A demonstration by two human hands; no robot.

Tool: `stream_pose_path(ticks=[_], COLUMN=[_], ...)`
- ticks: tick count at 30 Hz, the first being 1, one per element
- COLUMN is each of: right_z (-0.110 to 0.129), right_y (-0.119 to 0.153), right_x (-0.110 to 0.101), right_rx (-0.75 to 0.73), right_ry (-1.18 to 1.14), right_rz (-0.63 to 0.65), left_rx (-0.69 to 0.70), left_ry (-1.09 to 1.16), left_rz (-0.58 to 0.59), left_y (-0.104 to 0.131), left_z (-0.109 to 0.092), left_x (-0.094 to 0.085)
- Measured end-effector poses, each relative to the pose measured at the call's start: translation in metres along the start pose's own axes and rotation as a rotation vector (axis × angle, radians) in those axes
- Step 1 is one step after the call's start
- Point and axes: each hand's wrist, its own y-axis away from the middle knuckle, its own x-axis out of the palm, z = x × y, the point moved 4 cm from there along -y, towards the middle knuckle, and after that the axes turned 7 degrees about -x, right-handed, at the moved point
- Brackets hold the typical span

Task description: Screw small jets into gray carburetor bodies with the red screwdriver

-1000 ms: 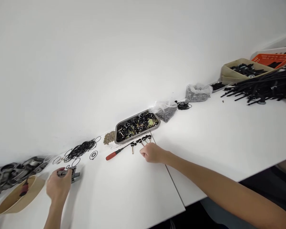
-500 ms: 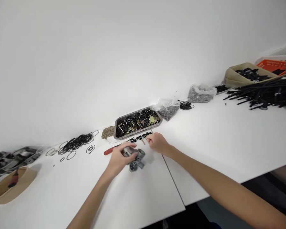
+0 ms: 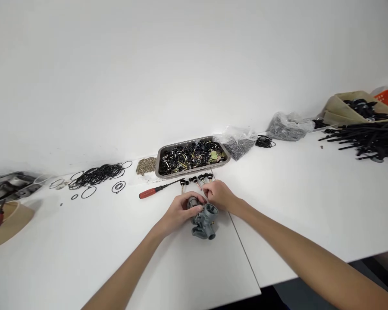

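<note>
My left hand (image 3: 183, 212) is wrapped round a grey metal carburetor (image 3: 203, 224), its round mouth tilted up toward me. My right hand (image 3: 220, 194) is closed right beside the far side of the carburetor, fingers curled in. Whatever the right fingertips pinch is hidden behind the knuckles. Just beyond both hands stand several small black-topped parts (image 3: 195, 180) with thin stems, in a row. A red-handled screwdriver (image 3: 148, 192) lies left of them, its shaft pointing to the row.
Behind the row is a metal tray (image 3: 160, 173) of mixed small parts. Brass pieces (image 3: 146, 165), black O-rings (image 3: 98, 176) and a tan container (image 3: 11, 226) lie leftward. Rightward are plastic bags of small parts (image 3: 239, 147), black hoses (image 3: 371, 140) and a beige bin (image 3: 334, 113).
My right hand has drawn back from the row of small parts toward the carburetor. My left hand has brought the carburetor closer to it and turned it. The head view has shifted slightly.
</note>
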Motion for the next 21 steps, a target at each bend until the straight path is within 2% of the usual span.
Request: stream_pose_path(ticks=[3, 7, 13, 18, 21], right_z=[0.0, -0.001, 0.002, 0.002, 0.001], right_y=[0.001, 0.002, 0.002, 0.003, 0.003], right_x=[0.002, 0.002, 0.001, 0.002, 0.002], right_rx=[0.0, -0.006, -0.038, -0.046, -0.048], right_ry=[-0.002, 0.022, 0.019, 0.006, 0.001], right_rz=[0.019, 0.036, 0.061, 0.061, 0.062], left_rx=[0.042, 0.049, 0.002, -0.018, 0.01], left_ry=[0.051, 0.052, -0.223, -0.214, -0.17], left_rz=[-0.021, 0.079, 0.143, 0.228, 0.221], left_y=[0.001, 0.007, 0.015, 0.021, 0.022], left_z=[-0.004, -0.013, -0.027, -0.028, -0.03], left_x=[0.001, 0.0, -0.02, -0.028, -0.027])
